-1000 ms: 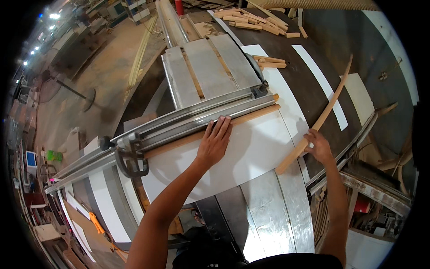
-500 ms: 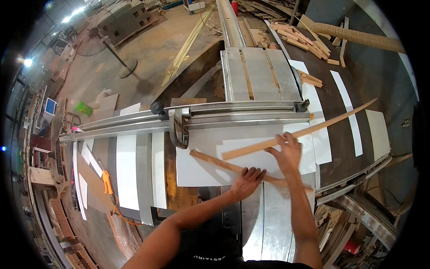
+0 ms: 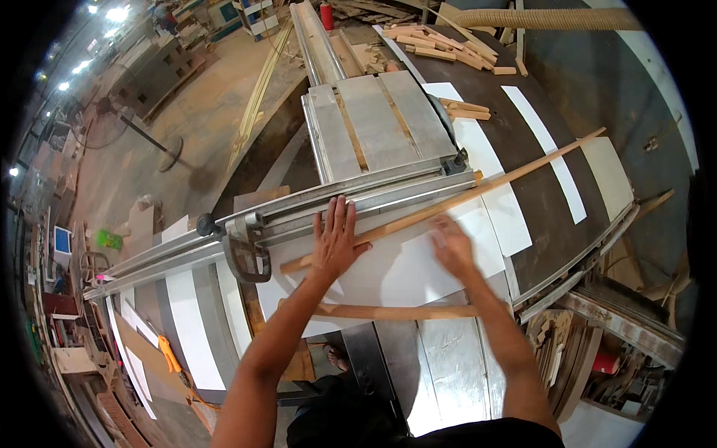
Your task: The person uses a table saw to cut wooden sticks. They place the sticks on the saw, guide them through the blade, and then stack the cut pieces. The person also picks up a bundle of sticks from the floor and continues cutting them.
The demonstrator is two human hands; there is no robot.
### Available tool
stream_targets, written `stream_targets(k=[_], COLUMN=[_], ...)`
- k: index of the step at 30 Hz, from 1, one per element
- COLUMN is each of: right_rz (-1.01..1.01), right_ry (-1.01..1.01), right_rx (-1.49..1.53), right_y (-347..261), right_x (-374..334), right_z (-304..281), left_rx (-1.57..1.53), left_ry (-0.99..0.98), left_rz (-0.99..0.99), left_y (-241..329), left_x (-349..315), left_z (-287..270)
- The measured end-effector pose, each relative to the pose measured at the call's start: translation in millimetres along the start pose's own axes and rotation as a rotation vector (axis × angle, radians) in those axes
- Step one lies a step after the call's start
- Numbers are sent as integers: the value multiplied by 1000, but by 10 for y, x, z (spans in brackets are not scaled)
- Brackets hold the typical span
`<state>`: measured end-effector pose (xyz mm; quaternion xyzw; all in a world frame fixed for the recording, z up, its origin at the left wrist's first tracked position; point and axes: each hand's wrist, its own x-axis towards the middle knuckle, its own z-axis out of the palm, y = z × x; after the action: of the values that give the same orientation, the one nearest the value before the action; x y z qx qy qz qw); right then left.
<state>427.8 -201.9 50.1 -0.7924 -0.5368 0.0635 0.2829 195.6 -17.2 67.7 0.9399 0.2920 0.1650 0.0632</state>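
Orange hand tool [image 3: 169, 354], far left, beside white panel [image 3: 194, 328]. Metal fence [image 3: 407, 193], aslant. Left hand [image 3: 335, 243], palm down, fingers extended over fence and long wooden strip [image 3: 523, 171], which crosses white board [image 3: 407, 261] toward upper right. Second wooden strip [image 3: 396, 311], nearer, between forearms. Right hand [image 3: 452, 245], blurred, just beside long wooden strip; grip cannot be told.

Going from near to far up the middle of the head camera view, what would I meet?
Shorter light-brown wooden strip → blurred right hand → longer, slender light-brown wooden strip → long, straight grey metal fence → flat grey metal plate with slots → small red cylinder.
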Motion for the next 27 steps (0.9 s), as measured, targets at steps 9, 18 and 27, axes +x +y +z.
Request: stream_targets(k=[9,18,27], right_rz=[111,253,226], right_ry=[-56,-52,3], right_rx=[-410,-199,-271], right_y=[2697,2811,2770], right_x=[629,889,895], right_z=[-1537,-1368,-1362], left_rx=[15,-48,10], left_ry=[-9,-7,-23], left_rz=[-101,-25,-69], left_y=[-43,-198,72], left_x=[218,165,387], left_z=[111,-54,73])
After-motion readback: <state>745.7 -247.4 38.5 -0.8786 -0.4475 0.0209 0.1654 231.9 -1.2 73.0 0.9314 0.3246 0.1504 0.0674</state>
